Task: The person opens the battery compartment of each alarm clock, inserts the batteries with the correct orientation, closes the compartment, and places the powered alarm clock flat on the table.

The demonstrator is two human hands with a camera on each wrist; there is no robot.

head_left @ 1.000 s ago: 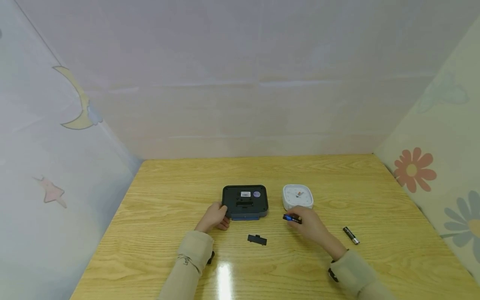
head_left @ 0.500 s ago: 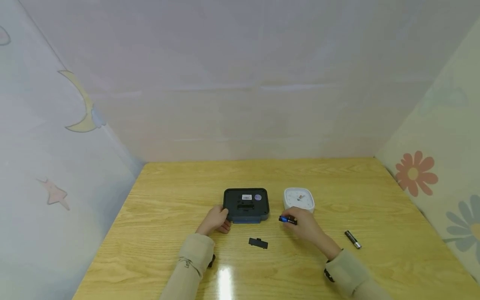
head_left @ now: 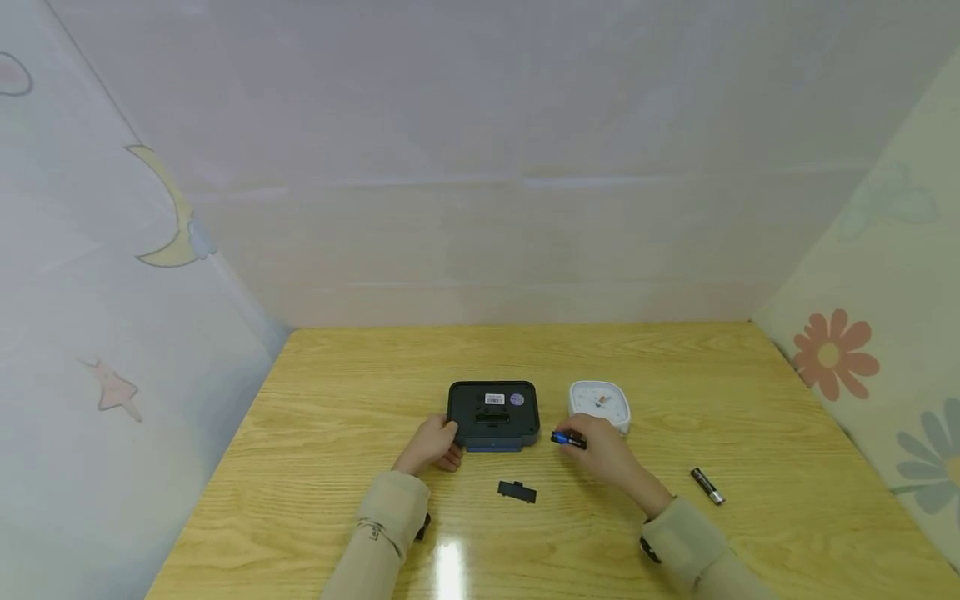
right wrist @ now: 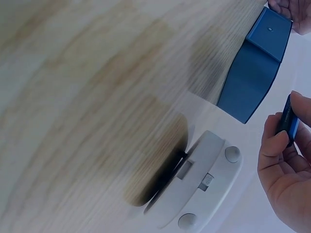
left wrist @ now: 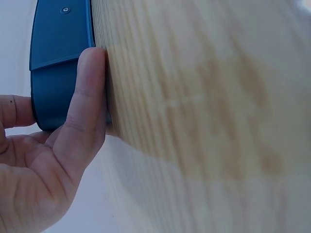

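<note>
A dark blue box-shaped device lies with its black back up, showing a label, a round sticker and a slot like a battery compartment. At its front left corner, my left hand grips it; in the left wrist view the thumb and fingers are on either side of the blue casing. My right hand pinches a blue-and-black battery between thumb and fingers, just right of the device and apart from it. In the right wrist view the battery is partly covered by fingers.
Behind my right hand stands a small white clock, its dial tilted upward. A black battery cover lies on the wooden table in front of the device. Another battery lies farther right. Printed cloth walls enclose the back and sides.
My right hand has moved left with the battery, closer to the device. My left hand keeps its grip on the corner. The head view has shifted slightly.
</note>
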